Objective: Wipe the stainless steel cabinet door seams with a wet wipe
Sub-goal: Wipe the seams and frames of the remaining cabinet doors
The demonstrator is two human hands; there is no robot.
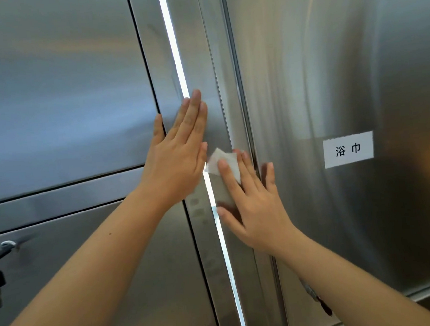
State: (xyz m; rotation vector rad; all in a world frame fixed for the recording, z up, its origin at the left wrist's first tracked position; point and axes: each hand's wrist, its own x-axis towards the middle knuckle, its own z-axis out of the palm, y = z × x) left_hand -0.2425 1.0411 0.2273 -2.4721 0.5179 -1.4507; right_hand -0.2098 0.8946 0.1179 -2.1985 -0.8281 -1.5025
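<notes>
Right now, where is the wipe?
In the head view the wipe is at centre, pressed to the steel strip under the right hand, just right of the left hand and left of the white label.

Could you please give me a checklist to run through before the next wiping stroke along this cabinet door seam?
1. Wet wipe under the right hand: ok, pressed flat against the steel.
2. Wipe reaching into the dark door seam: cannot tell, fingers cover that edge.
3. Left hand bracing: ok, flat on the vertical strip.
4. Path upward: not ok, left hand sits just above the wipe.
5. Smudges lower on the strip: not ok, marks visible.
6. Paper label: ok, well clear of the wipe.
</notes>
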